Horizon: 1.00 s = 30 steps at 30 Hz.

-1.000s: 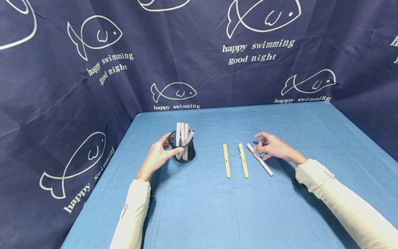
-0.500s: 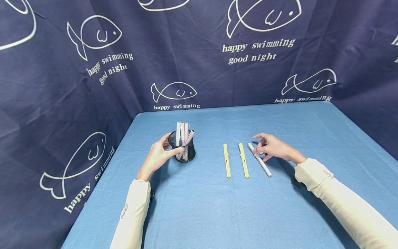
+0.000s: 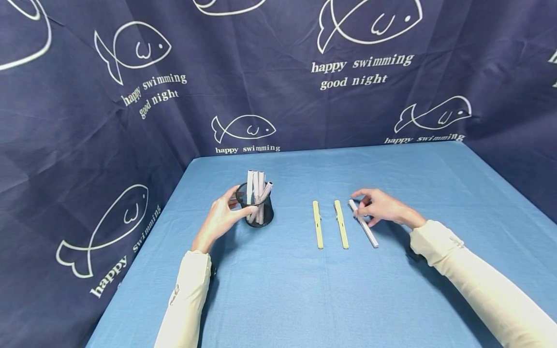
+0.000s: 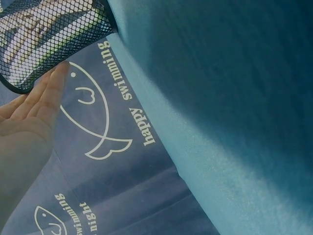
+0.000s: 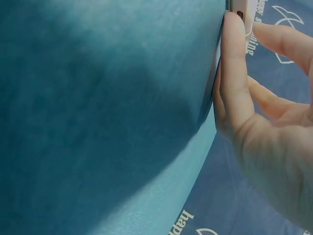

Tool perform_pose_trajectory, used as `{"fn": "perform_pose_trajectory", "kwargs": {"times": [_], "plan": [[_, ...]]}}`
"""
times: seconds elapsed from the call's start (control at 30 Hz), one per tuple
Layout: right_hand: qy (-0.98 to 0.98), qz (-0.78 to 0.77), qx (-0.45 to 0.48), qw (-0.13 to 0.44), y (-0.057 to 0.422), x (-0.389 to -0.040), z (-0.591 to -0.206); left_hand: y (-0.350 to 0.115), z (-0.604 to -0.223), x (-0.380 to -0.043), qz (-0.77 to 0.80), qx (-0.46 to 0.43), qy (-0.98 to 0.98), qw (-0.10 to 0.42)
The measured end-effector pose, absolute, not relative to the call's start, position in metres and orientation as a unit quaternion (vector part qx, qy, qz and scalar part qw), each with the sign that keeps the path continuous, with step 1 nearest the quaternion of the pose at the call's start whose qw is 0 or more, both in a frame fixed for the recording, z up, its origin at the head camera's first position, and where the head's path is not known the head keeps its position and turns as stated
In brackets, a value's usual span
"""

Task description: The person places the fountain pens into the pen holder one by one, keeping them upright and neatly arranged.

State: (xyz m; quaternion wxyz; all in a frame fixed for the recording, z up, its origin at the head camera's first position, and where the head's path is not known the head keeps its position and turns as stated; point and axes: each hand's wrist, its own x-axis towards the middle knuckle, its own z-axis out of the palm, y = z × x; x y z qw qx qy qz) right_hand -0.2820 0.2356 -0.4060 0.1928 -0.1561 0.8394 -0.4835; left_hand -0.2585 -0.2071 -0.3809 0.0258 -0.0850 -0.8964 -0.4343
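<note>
My left hand [image 3: 219, 220] grips a black mesh pen holder [image 3: 266, 213], thumb on the near side and fingers round the far side. Several white and pale pink pens [image 3: 256, 183] stand in it, one leaning right. In the left wrist view, fingertips meet the mesh wall of the holder [image 4: 54, 36]. My right hand [image 3: 383, 207] pinches a pale pink pen [image 3: 369, 233] that lies slanted on the blue cloth. The right wrist view has thumb and fingers at the sides of this pen [image 5: 250, 10], most of it out of frame.
Two yellow pens [image 3: 318, 224] [image 3: 341, 224] lie side by side between the holder and the pale pink pen. Blue cloth [image 3: 278, 290] covers the table. A dark blue curtain [image 3: 296, 111] with white fish prints hangs behind and beside it.
The pale pink pen has turned slightly on the cloth, its near end shifting left and far end right. My right hand has closed in a little on it. The left hand stays put.
</note>
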Motion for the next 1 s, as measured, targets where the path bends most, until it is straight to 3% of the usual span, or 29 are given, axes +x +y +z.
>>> {"fn": "perform_pose_trajectory", "kwargs": {"times": [1.0], "plan": [[0.848, -0.472, -0.163, 0.177, 0.2341, -0.2833, -0.4083, -0.2074, -0.3821, -0.2581, -0.445, -0.094, -0.890, 0.028]]}}
